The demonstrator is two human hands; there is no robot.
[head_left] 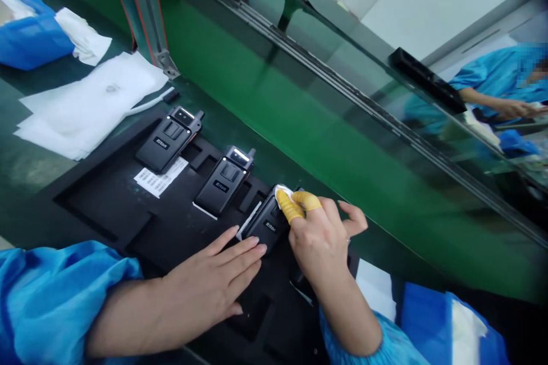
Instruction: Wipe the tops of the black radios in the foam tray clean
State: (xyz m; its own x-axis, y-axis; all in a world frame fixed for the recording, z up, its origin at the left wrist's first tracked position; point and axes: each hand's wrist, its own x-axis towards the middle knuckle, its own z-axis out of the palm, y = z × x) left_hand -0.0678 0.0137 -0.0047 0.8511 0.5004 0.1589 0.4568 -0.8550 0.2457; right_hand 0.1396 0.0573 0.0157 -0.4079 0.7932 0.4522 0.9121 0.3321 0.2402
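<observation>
A dark, boxy handset [270, 227] lettered Riton lies on a matt black tray [105, 202] cut with angular recesses, in a slanting row with two matching handsets, the middle one [222, 185] and the far-left one [165, 142]. Smooth, crinkled white sheets [98, 105] overlap beside the tray. The right hand [319, 234], two digits sheathed in ribbed yellow covers [289, 208], arches over the handset's top end, its fingertips closed on a small white cloth [280, 189] against the casing. The left hand [214, 276] lies flat, palm down, fingers extended, tips touching the handset's lower end, grasping nothing
</observation>
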